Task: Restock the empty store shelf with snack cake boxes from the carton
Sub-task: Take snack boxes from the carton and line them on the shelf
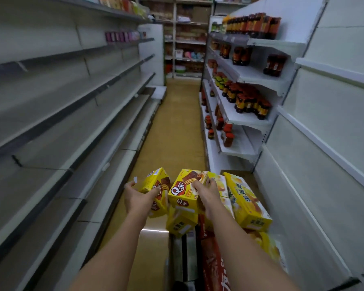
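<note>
Long bare shelves (76,114) down the left of the aisle, tier on tier, with only a few pink packs (122,36) far along an upper tier. White racks (259,78) on the right, stocked with dark bottles (250,101) and red-capped jars (227,135). Tan floor (177,122) between, running to crowded shelving at the far end.

Low in the middle, a red carton (214,267) partly seen beneath the forearms, piled with yellow snack cake boxes. Largest of these, a long box (248,202) with yellow cakes printed on it, lying tilted at the right of the pile. Just left of it, a Q box (183,192) raised above the pile, gripped at its right end by the right hand (208,196), fingers curled over the top edge. Under that, a lower box (179,225) leaning on the carton's left side.

Left of the pile, a tilted box (158,190) clear of the others, held in the left hand (139,198), thumb on the near face and fingers wrapped behind. Both held boxes near each other, level with the lowest left shelves, not on any shelf.
</note>
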`<control>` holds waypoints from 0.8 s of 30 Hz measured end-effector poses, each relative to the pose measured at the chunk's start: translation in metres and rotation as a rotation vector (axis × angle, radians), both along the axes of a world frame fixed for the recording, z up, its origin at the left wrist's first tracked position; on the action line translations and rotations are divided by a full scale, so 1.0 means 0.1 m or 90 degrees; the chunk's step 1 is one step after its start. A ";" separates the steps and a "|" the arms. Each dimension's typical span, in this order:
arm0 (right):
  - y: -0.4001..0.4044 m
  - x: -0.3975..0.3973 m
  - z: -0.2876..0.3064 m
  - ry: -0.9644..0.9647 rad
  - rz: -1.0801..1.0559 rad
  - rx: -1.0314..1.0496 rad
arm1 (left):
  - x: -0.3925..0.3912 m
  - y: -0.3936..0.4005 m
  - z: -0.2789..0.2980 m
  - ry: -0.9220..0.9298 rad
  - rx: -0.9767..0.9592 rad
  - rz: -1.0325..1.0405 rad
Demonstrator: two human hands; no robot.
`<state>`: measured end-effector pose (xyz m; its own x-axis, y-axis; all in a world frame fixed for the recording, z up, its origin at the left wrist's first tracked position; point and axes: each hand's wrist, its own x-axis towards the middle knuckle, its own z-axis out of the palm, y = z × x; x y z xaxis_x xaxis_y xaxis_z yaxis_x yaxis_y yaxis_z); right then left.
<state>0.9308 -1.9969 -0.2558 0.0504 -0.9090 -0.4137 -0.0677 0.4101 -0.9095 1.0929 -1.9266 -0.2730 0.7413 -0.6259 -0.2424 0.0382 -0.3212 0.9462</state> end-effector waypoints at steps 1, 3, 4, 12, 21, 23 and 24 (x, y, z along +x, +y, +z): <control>0.07 0.11 -0.01 0.007 0.006 -0.013 | 0.09 0.12 0.01 -0.007 0.008 0.023; 0.25 0.36 -0.03 0.018 0.025 -0.045 | 0.32 0.42 0.01 -0.012 0.003 0.072; 0.34 0.50 -0.02 0.027 0.033 -0.062 | 0.44 0.58 0.02 -0.015 0.000 0.104; 1.29 1.62 0.09 0.053 0.169 -0.111 | 1.29 2.05 0.22 0.032 -0.029 0.392; 2.96 2.88 0.28 0.007 0.383 -0.080 | 1.90 3.88 0.56 0.056 -0.132 0.561; 3.28 3.08 0.35 -0.008 0.416 -0.096 | 1.99 4.24 0.65 0.038 -0.146 0.593; 3.45 3.18 0.37 -0.023 0.437 -0.099 | 2.04 4.43 0.69 0.031 -0.151 0.611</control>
<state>1.2483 -1.6521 -0.2187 0.6448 -0.7156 -0.2686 -0.2332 0.1505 -0.9607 1.2964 -1.4840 -0.2044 0.9522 0.1992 -0.2316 0.2232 0.0641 0.9727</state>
